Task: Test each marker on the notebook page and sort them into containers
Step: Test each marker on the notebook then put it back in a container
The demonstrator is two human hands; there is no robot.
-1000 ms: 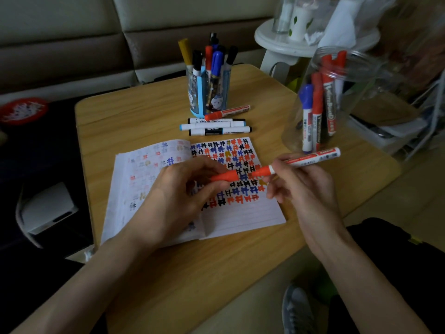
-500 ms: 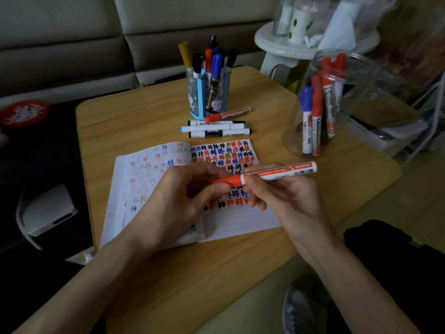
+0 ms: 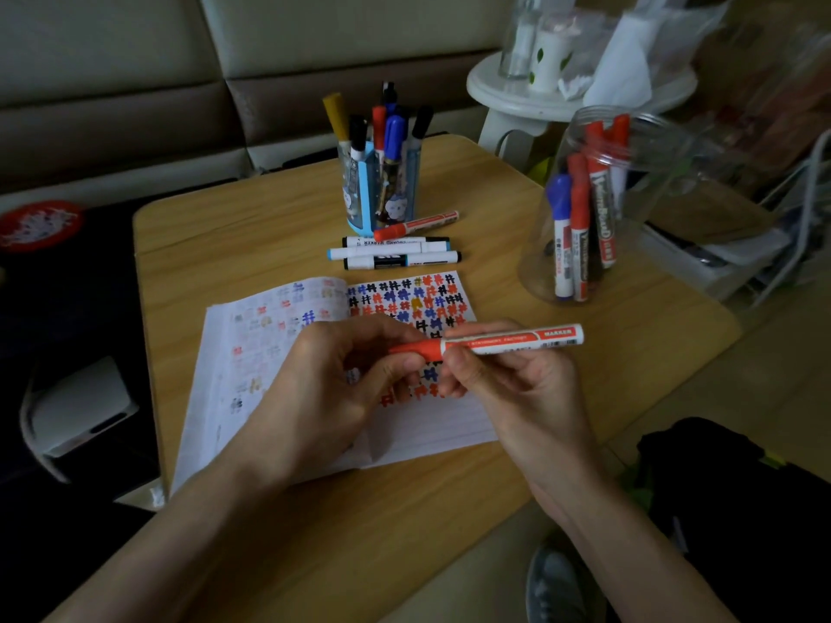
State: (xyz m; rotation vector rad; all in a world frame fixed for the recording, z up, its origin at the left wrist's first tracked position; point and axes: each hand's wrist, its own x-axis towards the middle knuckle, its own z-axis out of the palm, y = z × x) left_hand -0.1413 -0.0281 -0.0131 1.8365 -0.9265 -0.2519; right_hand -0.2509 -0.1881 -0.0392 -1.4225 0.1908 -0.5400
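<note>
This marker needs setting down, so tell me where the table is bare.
Bare wood on the table: the far left corner, behind the notebook and left of the pen holder; also the right side, between the notebook and the table's edge, in front of the clear jar. Crowded: four loose markers between holder and notebook.

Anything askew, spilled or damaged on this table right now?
Nothing spilled or damaged. One small oddity: a loose red-capped white marker lies slanted by the blue plastic pen holder, unlike the three white markers lying parallel before it on the wooden table.
</note>
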